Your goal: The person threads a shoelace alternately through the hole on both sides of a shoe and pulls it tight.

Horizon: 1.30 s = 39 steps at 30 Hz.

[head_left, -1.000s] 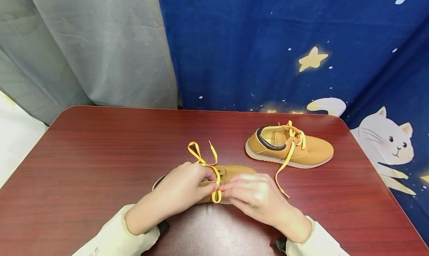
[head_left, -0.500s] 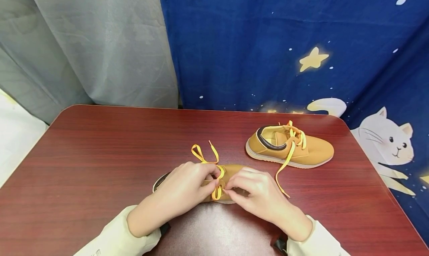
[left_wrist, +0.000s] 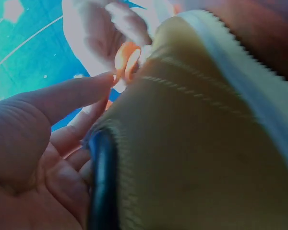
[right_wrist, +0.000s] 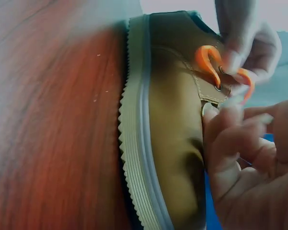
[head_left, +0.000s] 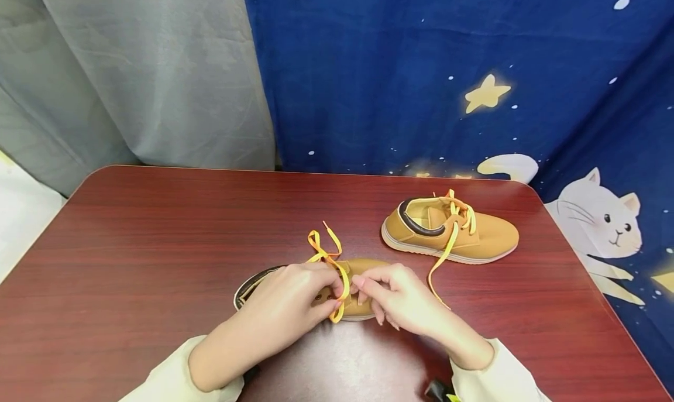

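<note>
A tan shoe [head_left: 363,267] lies on the table at front centre, its toe to the right. My left hand [head_left: 295,294] lies over its opening and pinches the yellow shoelace [head_left: 344,285] between thumb and finger. The lace runs from the far side across the shoe and bends into a loop near me. My right hand [head_left: 405,296] has bent fingers at the front of the lacing, fingertips right by the eyelet flap [right_wrist: 206,86]. Whether they grip anything, I cannot tell. In the right wrist view, the lace loop [right_wrist: 204,55], orange there, passes through a near-side eyelet.
A matching tan shoe [head_left: 489,235] stands farther back on the right, with a loose lace end trailing toward me. The reddish-brown table [head_left: 158,226] ends in front of grey and blue curtains [head_left: 368,68].
My right hand's fingertips have moved up and away from the near eyelets. The left hand keeps its pinch on the shoelace, whose far loop has shifted slightly right and become smaller.
</note>
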Tool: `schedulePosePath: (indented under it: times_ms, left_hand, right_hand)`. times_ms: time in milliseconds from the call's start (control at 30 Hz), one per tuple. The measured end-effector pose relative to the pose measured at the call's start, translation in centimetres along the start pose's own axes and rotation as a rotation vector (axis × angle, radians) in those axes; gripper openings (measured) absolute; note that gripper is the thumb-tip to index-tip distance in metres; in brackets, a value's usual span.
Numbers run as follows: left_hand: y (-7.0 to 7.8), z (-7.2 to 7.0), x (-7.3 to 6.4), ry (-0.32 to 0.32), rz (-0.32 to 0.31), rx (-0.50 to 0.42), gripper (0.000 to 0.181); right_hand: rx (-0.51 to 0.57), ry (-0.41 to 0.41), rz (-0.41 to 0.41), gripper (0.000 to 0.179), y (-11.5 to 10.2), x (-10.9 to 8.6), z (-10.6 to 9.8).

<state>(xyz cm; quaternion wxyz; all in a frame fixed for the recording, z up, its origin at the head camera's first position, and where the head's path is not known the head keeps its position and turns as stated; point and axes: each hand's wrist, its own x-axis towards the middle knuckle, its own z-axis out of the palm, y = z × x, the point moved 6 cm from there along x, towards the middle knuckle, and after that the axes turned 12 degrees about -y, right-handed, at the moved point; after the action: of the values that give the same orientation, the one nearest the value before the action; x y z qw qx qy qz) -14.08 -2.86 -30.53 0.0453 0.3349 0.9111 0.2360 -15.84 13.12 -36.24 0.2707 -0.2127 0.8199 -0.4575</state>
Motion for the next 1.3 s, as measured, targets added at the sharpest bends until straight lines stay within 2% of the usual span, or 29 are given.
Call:
schedulePosePath:
  times_ms: [100, 233, 567, 767, 900, 1100, 1200, 1300]
  left_hand:
    - [-0.1, 0.2, -0.5, 0.037, 0.042, 0.012, 0.023]
    - [-0.3, 0.6, -0.9, 0.082, 0.077, 0.017, 0.023]
    - [-0.2, 0.8, -1.2, 0.207, 0.104, 0.114, 0.02]
    - [-0.1, 0.9, -1.5, 0.219, 0.065, 0.123, 0.021]
    - [0.1, 1.1, -1.5, 0.204, 0.066, 0.136, 0.021]
    - [0.4, 1.5, -1.3, 0.167, 0.065, 0.161, 0.042]
    - [0.6, 1.7, -1.4, 0.186, 0.07, 0.194, 0.048]
    - [0.7, 1.8, -1.4, 0.214, 0.07, 0.222, 0.042]
  right_hand:
    - [0.101, -0.094, 0.051, 0.036, 0.3, 0.6, 0.4]
    - [0.233, -0.165, 0.123, 0.039, 0.6, 1.1, 0.9]
    - [0.393, -0.187, 0.115, 0.035, 0.2, 1.6, 1.6]
    - [0.468, -0.203, 0.115, 0.036, 0.1, 2.0, 2.2]
    - [0.5, -0.226, 0.091, 0.034, 0.2, 1.9, 2.4]
    - [0.516, -0.234, 0.071, 0.033, 0.3, 1.7, 2.3]
    - [0.526, -0.222, 0.082, 0.03, 0.4, 1.6, 2.2]
    - [0.542, -0.214, 0.094, 0.03, 0.5, 1.6, 2.2]
